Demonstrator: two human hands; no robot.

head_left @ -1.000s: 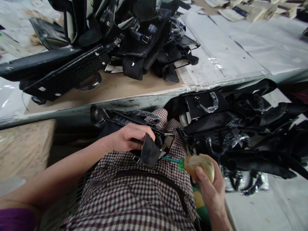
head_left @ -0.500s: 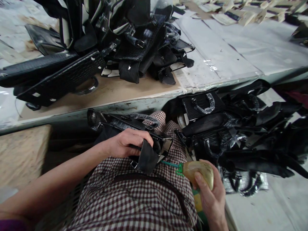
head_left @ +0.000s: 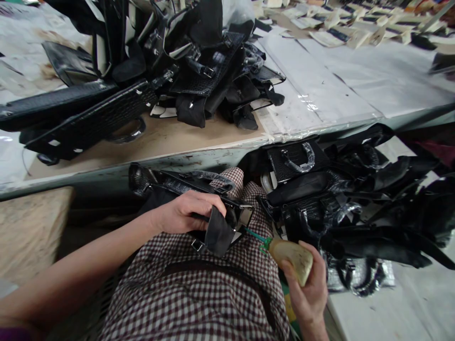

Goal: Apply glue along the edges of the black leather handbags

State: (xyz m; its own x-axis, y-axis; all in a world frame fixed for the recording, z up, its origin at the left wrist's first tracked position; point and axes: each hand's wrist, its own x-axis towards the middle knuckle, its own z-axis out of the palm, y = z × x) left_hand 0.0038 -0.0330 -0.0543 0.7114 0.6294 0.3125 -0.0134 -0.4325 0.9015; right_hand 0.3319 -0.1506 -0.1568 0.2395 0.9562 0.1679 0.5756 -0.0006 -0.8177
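Observation:
On my lap, over a checked apron (head_left: 199, 303), lies a black handbag (head_left: 170, 182) with a plastic-wrapped handle. My left hand (head_left: 190, 210) is closed on its edge and dark lining, fingers curled over a black flap (head_left: 219, 233). In my right hand (head_left: 307, 289) is a squeeze bottle (head_left: 293, 256) of yellowish liquid, with a green cap and a thin teal nozzle. The bottle is tilted, and its nozzle tip is at the open side of the bag, by a pale inner panel. Whether the tip touches the bag I cannot tell.
A heap of black bags (head_left: 209, 61) covers the near part of the white-topped table (head_left: 320, 90) ahead. More bags (head_left: 320, 203) are piled at my right on a white surface (head_left: 401, 312). A wooden board (head_left: 28, 227) is at the left. Pale pieces (head_left: 341, 33) lie far back.
My right hand has shifted slightly left, and the bottle now tilts more, its nozzle pointing up and left, a little higher. My left hand keeps its hold on the bag.

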